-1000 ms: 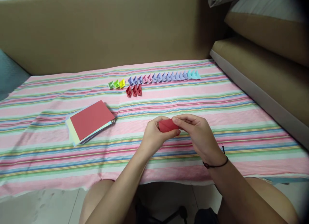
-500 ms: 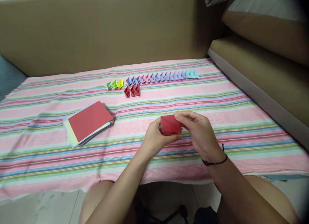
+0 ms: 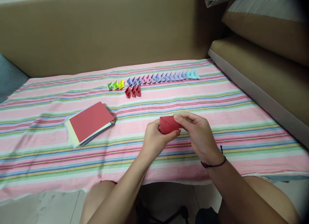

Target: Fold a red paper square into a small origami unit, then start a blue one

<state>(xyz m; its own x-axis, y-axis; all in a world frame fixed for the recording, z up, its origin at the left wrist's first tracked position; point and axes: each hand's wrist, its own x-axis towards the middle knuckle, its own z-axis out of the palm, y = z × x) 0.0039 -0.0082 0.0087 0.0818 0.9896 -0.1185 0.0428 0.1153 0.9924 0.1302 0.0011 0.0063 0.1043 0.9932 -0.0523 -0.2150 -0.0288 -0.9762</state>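
A small folded piece of red paper (image 3: 167,125) is held up between both hands, above the striped cloth. My left hand (image 3: 155,137) grips its left side and lower edge, the thumb lying along the bottom. At the upper right corner, my right hand (image 3: 196,130) pinches the paper between thumb and fingers. A diagonal crease runs across the face toward me. Fingers behind the paper are mostly hidden. Beyond the hands stand three red paper boats (image 3: 133,91), close together on the cloth.
Behind the red boats runs a long row of purple, pink and blue paper boats (image 3: 163,77), with green and yellow boats (image 3: 116,85) at its left. A stack of coloured paper (image 3: 91,121), red on top, lies left on the striped cloth (image 3: 60,166). Cushions (image 3: 260,72) rise at right.
My left thumb has come up onto the lower right part of the red paper. Both hands have otherwise stayed nearly in place, and the view has shifted very slightly.
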